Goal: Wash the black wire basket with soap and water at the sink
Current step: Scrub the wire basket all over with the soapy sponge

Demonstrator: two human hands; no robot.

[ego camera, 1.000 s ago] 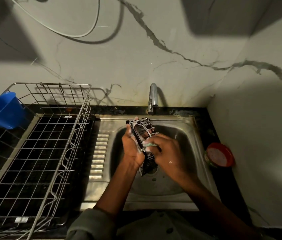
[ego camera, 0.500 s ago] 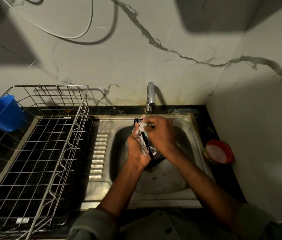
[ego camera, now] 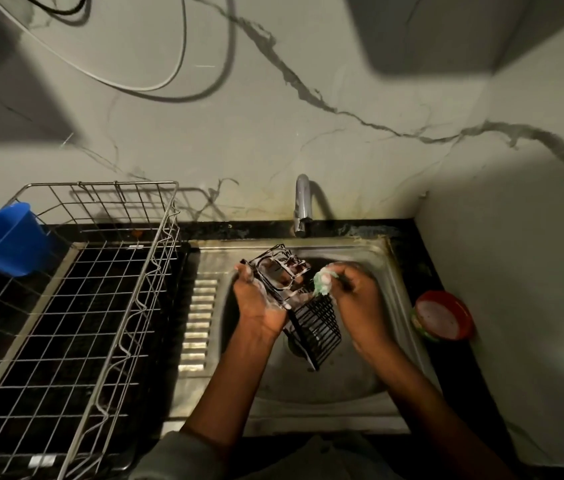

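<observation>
Tap (ego camera: 302, 206) overhanging the sink (ego camera: 370, 408)

- The left hand (ego camera: 260, 301) was turned palm-up, fingers curled round the black wire basket (ego camera: 303, 308), thumb hooked at its far edge, suds on the palm.
- The right hand (ego camera: 356, 299) was knuckles-up, its fingertips (ego camera: 337, 271) pinching a foamy green scrubber (ego camera: 322, 284) just beside the basket's upper wires.
- Both forearms were bare, rising from grey sleeves and angling inward, so the wrists stood close on either side of the basket.
</observation>
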